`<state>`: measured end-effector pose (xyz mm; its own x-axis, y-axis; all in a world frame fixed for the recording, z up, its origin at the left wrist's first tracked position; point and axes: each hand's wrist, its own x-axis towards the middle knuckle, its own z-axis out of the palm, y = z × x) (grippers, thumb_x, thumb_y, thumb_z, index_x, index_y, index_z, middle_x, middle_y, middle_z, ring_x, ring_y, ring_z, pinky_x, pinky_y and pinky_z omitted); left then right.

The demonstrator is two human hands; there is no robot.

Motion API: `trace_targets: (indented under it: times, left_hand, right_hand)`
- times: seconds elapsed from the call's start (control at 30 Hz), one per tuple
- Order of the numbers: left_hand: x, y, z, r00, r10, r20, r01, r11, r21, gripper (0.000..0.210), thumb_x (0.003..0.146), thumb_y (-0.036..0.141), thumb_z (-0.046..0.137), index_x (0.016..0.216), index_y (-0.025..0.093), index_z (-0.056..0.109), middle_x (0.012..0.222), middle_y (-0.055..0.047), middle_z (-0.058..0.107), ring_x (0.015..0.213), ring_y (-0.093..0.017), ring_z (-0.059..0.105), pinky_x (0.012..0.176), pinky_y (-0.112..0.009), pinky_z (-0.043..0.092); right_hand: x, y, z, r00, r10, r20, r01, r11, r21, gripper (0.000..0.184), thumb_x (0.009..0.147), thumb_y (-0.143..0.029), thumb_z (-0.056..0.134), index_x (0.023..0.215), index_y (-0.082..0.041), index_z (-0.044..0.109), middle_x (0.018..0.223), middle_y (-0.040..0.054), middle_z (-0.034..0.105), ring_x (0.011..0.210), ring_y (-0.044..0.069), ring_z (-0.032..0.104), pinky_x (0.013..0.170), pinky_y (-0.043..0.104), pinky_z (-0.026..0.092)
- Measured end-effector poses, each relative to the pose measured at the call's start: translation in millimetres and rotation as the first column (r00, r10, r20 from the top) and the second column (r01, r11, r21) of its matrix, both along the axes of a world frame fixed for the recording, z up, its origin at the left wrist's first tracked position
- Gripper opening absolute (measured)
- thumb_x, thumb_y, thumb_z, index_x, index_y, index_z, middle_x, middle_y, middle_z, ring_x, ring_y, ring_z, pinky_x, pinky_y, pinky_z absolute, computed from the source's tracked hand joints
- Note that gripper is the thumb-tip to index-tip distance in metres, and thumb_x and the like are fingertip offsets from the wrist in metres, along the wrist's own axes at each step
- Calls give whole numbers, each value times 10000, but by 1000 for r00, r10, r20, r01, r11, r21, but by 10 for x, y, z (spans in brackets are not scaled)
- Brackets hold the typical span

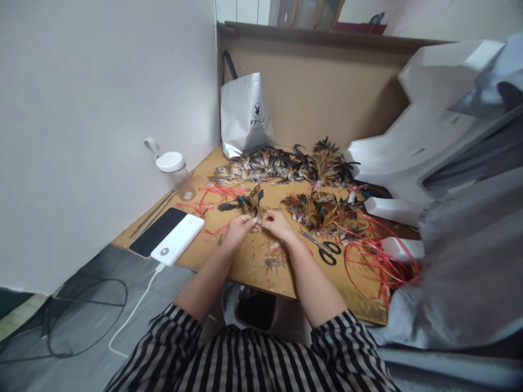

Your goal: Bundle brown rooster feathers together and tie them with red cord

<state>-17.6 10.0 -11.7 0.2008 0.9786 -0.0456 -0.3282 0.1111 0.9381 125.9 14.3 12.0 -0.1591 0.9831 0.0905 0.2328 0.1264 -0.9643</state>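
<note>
Feather bunch (252,202) in L hand (239,228)/R hand (279,225) pinch over brown tbl (250,262), wall (106,130) L.

Silver bag (242,117), lidded jar (170,161), phone (157,233)

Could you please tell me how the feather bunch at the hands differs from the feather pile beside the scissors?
The feather bunch is small, while the feather pile is much larger. The left hand holds the bunch, while the pile lies on the table. Both mix brown and black feathers.
</note>
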Motion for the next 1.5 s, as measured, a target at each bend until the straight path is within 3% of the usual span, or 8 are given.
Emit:
trace_targets:
  times: [0.23, 0.4, 0.83, 1.2, 1.5]
  left_hand:
    - [-7, -1, -16, 1000, 2, -13, -1, 999, 32, 206, 603, 303, 683, 627, 121, 589, 548, -10, 594, 495, -81, 515, 531, -205, 390]
    - [-9, 4, -25, 999, -8, -37, 10, 999, 45, 224, 606, 322, 678, 651, 117, 597, 581, -27, 607, 523, -91, 524, 538, -213, 390]
    - [-11, -47, 63, 992, -34, -121, 40, 998, 50, 225, 610, 329, 670, 622, 116, 598, 576, -22, 611, 522, -88, 523, 537, -209, 408]
    - [-13, -24, 37, 993, -48, -105, 50, 999, 11, 241, 621, 341, 665, 693, 113, 641, 613, -42, 638, 542, -98, 549, 545, -214, 419]
    - [2, -48, 77, 992, -7, -129, 9, 1000, 9, 239, 590, 331, 686, 592, 112, 590, 563, -39, 618, 503, -96, 531, 519, -218, 414]
  right_hand:
    - [21, -44, 56, 972, 56, -228, -102, 975, -198, 277, 570, -360, 661, 567, -175, 454, 415, -83, 384, 375, 44, 276, 404, 199, 180]
    - [46, -18, 11, 916, 51, -398, -154, 961, -231, 303, 569, -340, 688, 569, -173, 436, 426, -75, 409, 360, 37, 294, 381, 190, 170]
    - [-13, -28, 14, 915, 12, -403, -110, 969, -220, 262, 562, -307, 671, 552, -175, 445, 368, -87, 369, 327, 33, 259, 358, 191, 144]
    - [-58, -17, 21, 952, -109, -285, 71, 988, -140, 256, 532, -347, 665, 549, -175, 476, 408, -79, 420, 369, 44, 304, 405, 201, 214]
    - [-11, -17, -2, 918, -23, -396, -77, 969, -234, 266, 551, -369, 692, 615, -144, 563, 439, -48, 479, 366, 40, 319, 385, 194, 191]
